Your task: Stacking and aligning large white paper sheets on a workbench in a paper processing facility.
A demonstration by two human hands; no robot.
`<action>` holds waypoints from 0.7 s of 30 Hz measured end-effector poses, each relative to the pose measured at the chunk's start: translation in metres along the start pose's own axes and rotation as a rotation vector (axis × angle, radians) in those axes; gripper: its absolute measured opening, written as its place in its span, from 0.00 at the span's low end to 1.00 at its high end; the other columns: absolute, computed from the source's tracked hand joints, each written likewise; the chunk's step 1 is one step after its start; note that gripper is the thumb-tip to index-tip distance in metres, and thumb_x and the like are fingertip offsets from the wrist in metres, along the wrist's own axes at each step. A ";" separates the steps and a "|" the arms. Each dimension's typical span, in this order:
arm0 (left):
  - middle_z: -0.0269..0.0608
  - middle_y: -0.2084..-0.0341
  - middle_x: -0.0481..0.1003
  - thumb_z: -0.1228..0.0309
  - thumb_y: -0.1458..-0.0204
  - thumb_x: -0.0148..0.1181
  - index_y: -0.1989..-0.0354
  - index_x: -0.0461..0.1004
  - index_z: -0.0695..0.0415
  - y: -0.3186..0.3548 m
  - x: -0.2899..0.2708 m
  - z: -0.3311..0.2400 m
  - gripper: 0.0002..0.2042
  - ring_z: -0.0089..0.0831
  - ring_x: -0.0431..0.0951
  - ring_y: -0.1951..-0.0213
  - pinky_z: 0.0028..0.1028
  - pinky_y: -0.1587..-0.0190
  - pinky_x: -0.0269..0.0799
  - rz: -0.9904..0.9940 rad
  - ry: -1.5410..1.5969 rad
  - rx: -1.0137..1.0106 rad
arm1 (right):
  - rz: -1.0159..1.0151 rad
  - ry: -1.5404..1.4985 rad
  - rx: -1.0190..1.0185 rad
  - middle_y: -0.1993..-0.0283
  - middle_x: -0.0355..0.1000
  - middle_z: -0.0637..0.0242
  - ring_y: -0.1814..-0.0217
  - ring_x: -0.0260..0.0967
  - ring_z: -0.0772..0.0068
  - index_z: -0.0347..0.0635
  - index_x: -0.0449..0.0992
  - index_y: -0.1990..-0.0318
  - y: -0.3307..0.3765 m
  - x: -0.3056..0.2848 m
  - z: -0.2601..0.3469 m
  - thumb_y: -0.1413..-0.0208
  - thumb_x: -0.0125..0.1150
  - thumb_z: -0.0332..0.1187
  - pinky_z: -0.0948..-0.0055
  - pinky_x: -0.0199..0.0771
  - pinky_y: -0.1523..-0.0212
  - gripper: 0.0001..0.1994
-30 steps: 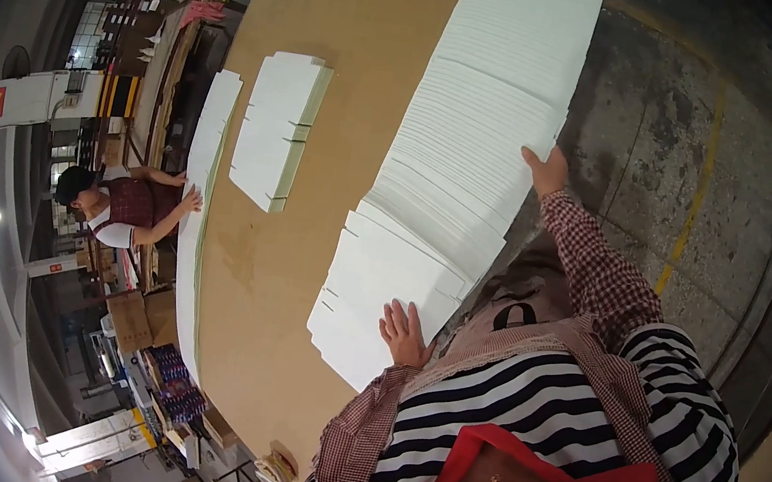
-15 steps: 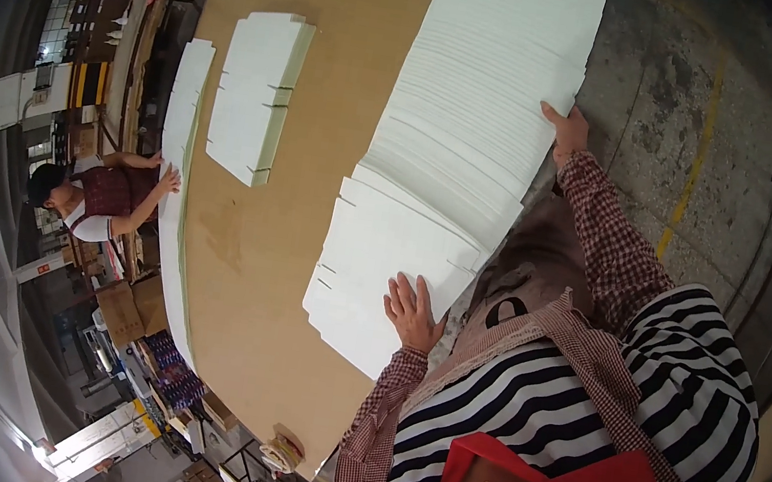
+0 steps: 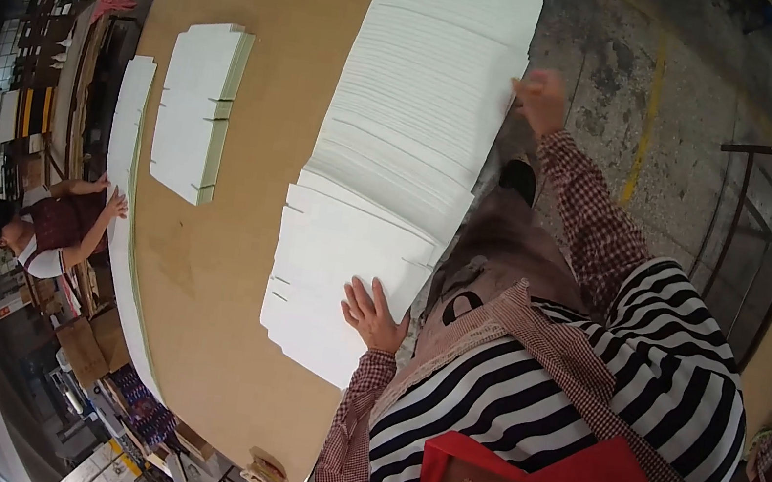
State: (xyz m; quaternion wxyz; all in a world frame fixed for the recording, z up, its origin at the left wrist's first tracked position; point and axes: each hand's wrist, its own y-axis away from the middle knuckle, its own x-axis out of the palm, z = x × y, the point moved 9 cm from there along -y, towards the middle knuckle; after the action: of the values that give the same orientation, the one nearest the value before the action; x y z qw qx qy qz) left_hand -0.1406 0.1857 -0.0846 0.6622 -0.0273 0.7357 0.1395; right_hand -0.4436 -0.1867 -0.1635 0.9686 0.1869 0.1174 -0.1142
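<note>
A long overlapping row of white card sheets (image 3: 416, 97) lies fanned along the near edge of a brown table. My left hand (image 3: 375, 316) rests palm down, fingers spread, on the flat notched white card blank (image 3: 335, 254) at the row's lower end. My right hand (image 3: 541, 100) is beside the row's right edge, farther up. Motion blurs its fingers, and whether they pinch anything cannot be made out.
A stack of notched white blanks (image 3: 195, 111) stands on the brown table (image 3: 254, 124). Across it, a person (image 3: 62, 230) has both hands on a long white stack (image 3: 124, 175). A metal-framed stand (image 3: 764, 151) is at the right, over concrete floor (image 3: 616, 76).
The view has shifted, so the table appears farther left. My right hand has moved slightly off the row's edge and is now blurred. My left hand stays flat on the blank.
</note>
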 end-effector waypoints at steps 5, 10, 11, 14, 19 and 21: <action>0.58 0.37 0.44 0.55 0.66 0.63 0.39 0.52 0.56 0.000 0.001 0.000 0.43 0.53 0.39 0.36 0.54 0.41 0.35 -0.046 0.041 -0.014 | -0.117 0.166 -0.592 0.69 0.67 0.62 0.66 0.68 0.70 0.41 0.74 0.67 -0.027 -0.025 0.072 0.60 0.64 0.30 0.74 0.70 0.65 0.10; 0.59 0.38 0.43 0.54 0.66 0.63 0.39 0.52 0.57 -0.001 0.002 -0.001 0.43 0.53 0.39 0.36 0.54 0.41 0.35 -0.072 0.035 0.000 | 0.181 0.433 -0.660 0.69 0.66 0.62 0.67 0.67 0.67 0.42 0.73 0.71 -0.043 0.021 0.074 0.61 0.65 0.30 0.71 0.70 0.66 0.08; 0.59 0.38 0.43 0.54 0.67 0.63 0.39 0.52 0.58 -0.002 0.005 0.000 0.44 0.54 0.39 0.36 0.54 0.41 0.35 -0.050 0.028 -0.015 | 0.155 0.483 -0.728 0.70 0.66 0.62 0.68 0.67 0.66 0.41 0.72 0.71 -0.039 0.023 0.079 0.62 0.66 0.31 0.70 0.69 0.67 0.10; 0.59 0.38 0.43 0.54 0.67 0.63 0.40 0.52 0.58 -0.003 0.006 0.001 0.43 0.54 0.39 0.36 0.54 0.41 0.35 -0.049 0.032 -0.008 | 0.194 0.593 -0.725 0.71 0.66 0.62 0.69 0.66 0.65 0.40 0.70 0.72 -0.038 0.029 0.087 0.63 0.67 0.35 0.70 0.68 0.68 0.13; 0.60 0.38 0.45 0.54 0.67 0.63 0.40 0.54 0.58 -0.003 0.007 0.004 0.43 0.55 0.40 0.36 0.54 0.41 0.35 -0.052 0.031 -0.014 | 0.723 0.456 -0.336 0.68 0.69 0.60 0.67 0.65 0.67 0.33 0.70 0.65 -0.064 0.069 0.081 0.54 0.61 0.50 0.69 0.66 0.67 0.24; 0.60 0.38 0.45 0.54 0.67 0.63 0.40 0.54 0.58 -0.003 0.007 0.006 0.43 0.55 0.40 0.36 0.54 0.41 0.35 -0.062 0.036 -0.018 | 0.850 0.585 -0.408 0.66 0.69 0.58 0.67 0.66 0.65 0.32 0.70 0.62 -0.070 0.092 0.081 0.54 0.60 0.51 0.67 0.66 0.66 0.26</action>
State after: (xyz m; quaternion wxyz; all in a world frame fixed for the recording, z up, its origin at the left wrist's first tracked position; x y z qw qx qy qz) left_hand -0.1353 0.1856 -0.0922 0.6524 -0.0584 0.7452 0.1249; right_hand -0.3604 -0.2976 -0.1384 0.8729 0.0505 0.3156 0.3686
